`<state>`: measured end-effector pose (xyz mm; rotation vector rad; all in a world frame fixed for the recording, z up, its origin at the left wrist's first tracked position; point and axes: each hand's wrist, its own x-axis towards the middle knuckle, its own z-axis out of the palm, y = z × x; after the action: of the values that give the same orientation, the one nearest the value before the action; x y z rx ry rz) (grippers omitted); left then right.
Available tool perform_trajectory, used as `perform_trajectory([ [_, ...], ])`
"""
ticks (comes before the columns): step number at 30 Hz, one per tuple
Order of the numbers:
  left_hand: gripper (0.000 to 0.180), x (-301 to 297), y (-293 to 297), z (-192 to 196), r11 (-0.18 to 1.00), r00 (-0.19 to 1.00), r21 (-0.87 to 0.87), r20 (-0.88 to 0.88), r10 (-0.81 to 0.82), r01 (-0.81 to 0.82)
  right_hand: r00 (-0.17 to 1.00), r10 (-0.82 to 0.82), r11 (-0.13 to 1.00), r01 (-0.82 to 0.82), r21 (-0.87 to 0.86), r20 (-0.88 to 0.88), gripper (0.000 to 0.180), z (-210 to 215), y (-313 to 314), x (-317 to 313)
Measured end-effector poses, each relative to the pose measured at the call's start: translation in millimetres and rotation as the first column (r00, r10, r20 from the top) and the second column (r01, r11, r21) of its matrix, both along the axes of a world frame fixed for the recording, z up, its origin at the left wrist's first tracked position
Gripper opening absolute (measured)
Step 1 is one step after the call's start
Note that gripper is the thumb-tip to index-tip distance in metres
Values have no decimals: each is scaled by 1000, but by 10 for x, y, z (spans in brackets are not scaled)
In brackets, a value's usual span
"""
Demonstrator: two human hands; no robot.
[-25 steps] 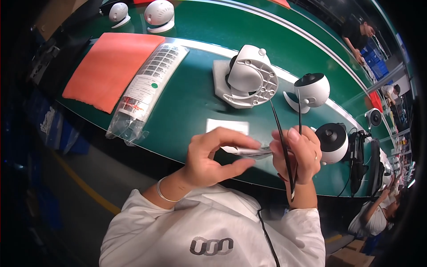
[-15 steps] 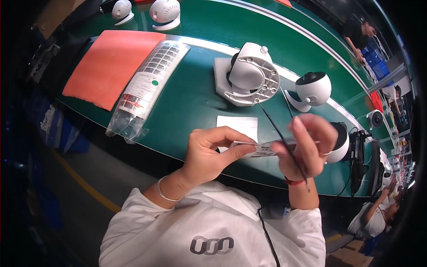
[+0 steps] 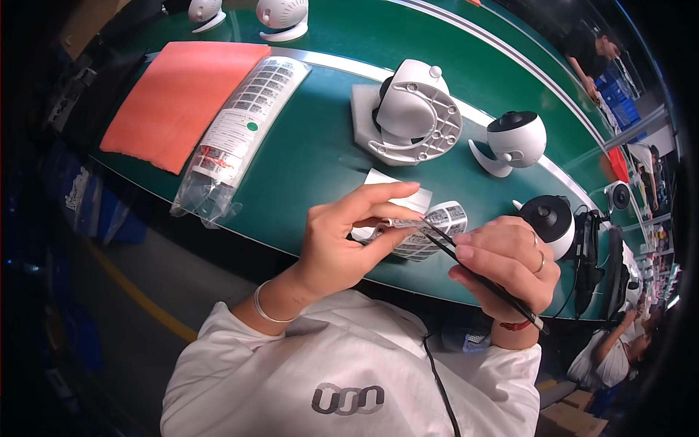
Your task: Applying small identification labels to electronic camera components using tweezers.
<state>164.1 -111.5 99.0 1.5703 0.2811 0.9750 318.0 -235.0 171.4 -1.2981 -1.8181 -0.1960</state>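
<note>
A curled sheet of printed labels (image 3: 448, 217) is pinched between the thumb and fingers of my left hand (image 3: 338, 229). My right hand (image 3: 510, 266) is closed round black tweezers (image 3: 477, 274), whose tips reach the sheet's edge beside my left fingertips. Whether a label is caught in the tips is too small to tell. Partly covered by my left hand, a white paper (image 3: 397, 191) lies on the green table. Beyond it, a white round-headed camera (image 3: 408, 113) rests on a pale foam block (image 3: 362, 120), its ring-shaped base facing me.
Two more white cameras, one upright (image 3: 518, 138) and one with its black face up (image 3: 546, 222), stand at the right. To the left lie an orange foam sheet (image 3: 186, 102) and a bagged label roll (image 3: 240, 135). Further cameras (image 3: 282, 16) stand at the back. Other people work far right.
My right hand has turned and lowered, bringing the tweezer tips from pointing away to the label sheet. The sheet has curled open more into view, and the white paper has tilted.
</note>
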Motion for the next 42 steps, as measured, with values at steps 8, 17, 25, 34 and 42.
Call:
perform_trajectory([
  [8, 61, -43, 42, -89, 984, 999, 173, -6, -33, 33, 997, 1, 1000, -2, -10, -79, 26, -42, 9, 26],
  [17, 55, -257, 157, -393, 956, 986, -277, -103, -128, 95, 914, -55, 998, 48, 26, 403, 31, -300, 209, 219],
  [25, 45, -306, 293, -525, 900, 965, -432, -205, -165, 62, 928, -48, 999, 43, 23, 369, 33, -753, 522, 443],
  [34, 43, -308, 363, -595, 878, 959, -466, -182, -217, 110, 951, -33, 999, 20, 45, 307, 39, -934, 668, 610],
  [42, 43, -305, 360, -619, 882, 958, -456, -183, -221, 117, 982, -25, 1000, 22, 19, 189, 33, -976, 692, 611],
])
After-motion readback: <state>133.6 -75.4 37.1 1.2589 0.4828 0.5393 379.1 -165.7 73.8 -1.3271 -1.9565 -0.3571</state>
